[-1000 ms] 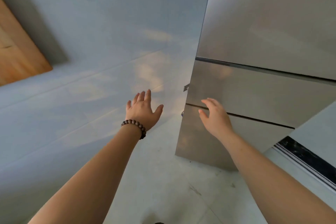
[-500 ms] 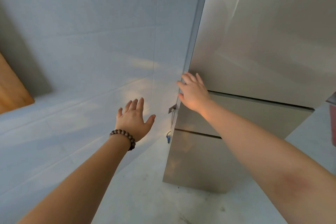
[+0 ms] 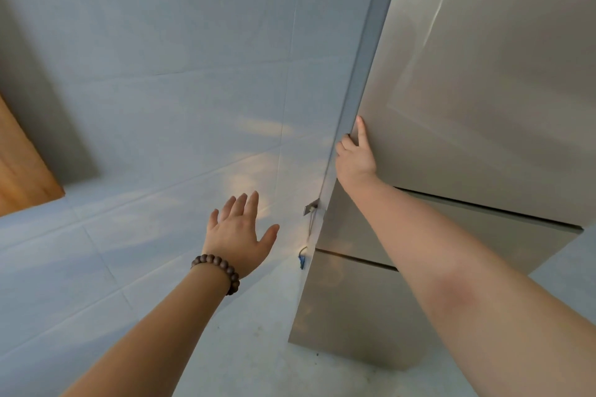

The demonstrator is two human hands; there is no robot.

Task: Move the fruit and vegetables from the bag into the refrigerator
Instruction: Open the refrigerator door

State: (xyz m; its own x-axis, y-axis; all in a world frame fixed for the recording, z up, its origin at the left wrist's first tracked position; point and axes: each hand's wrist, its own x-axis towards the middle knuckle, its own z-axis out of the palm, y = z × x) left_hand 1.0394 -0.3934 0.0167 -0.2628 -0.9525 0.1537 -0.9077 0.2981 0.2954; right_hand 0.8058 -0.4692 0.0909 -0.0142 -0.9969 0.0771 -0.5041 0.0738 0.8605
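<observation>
A tall stainless-steel refrigerator (image 3: 483,90) fills the right side, with a large upper door and two drawer fronts below it, all closed. My right hand (image 3: 354,155) grips the left edge of the upper door, fingers curled round the edge and thumb lying on the door's face. Out in the air left of the refrigerator, my left hand (image 3: 240,232) is empty with its fingers spread; a dark bead bracelet sits on that wrist. No bag, fruit or vegetables are in view.
A pale tiled wall (image 3: 177,90) stands close to the refrigerator's left side. A wooden panel (image 3: 22,171) juts in at the far left. A small metal bracket with a thin wire (image 3: 311,208) hangs by the refrigerator's corner. Pale floor (image 3: 258,348) lies below.
My right hand has risen from the lower drawer fronts to the upper door's left edge and closed on it. My left hand stayed open and shifted only slightly.
</observation>
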